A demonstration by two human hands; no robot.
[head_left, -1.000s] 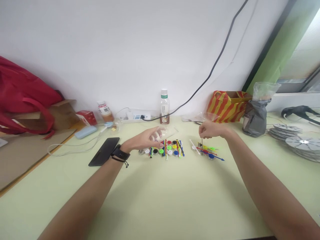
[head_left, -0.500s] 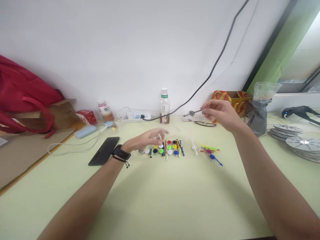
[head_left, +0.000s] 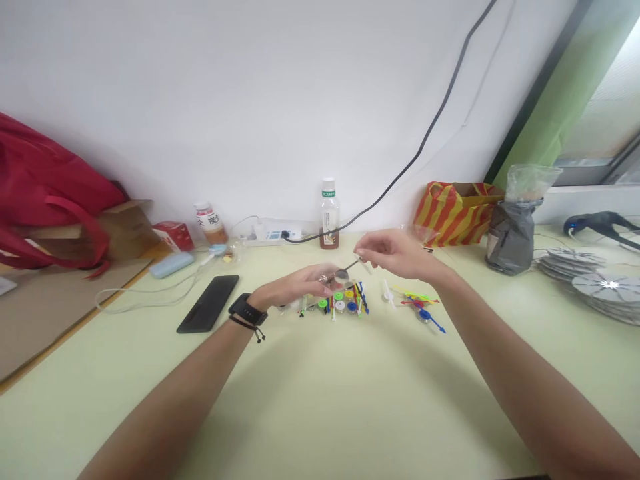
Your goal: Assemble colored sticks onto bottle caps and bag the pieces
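A black arrow spinner [head_left: 342, 274], with a round hub on a thin shaft, is held up between both hands above the coloured parts. My right hand [head_left: 393, 255] pinches the end of its shaft between thumb and fingertips. At the hub end, my left hand [head_left: 311, 281] has its thumb and fingers closed around the rim; how firmly they grip is unclear. Below lie round hubs, including a green hub [head_left: 323, 303] and a blue hub [head_left: 352, 307], beside several narrow coloured arrows [head_left: 361, 298]. A white spinner [head_left: 388, 294] and a blue spinner [head_left: 425, 315] rest farther right.
A phone [head_left: 209, 304] lies left of my hands. Behind stand a drink bottle [head_left: 330, 217] and a power strip [head_left: 273, 232] with a hanging black cable [head_left: 417, 153]. Rightward are a striped bag [head_left: 453, 213], a grey bag [head_left: 511, 233] and stacked discs [head_left: 607, 290].
My right hand has moved left and down with the black spinner. My left hand has shifted slightly right, and its fingers have closed at the spinner's hub.
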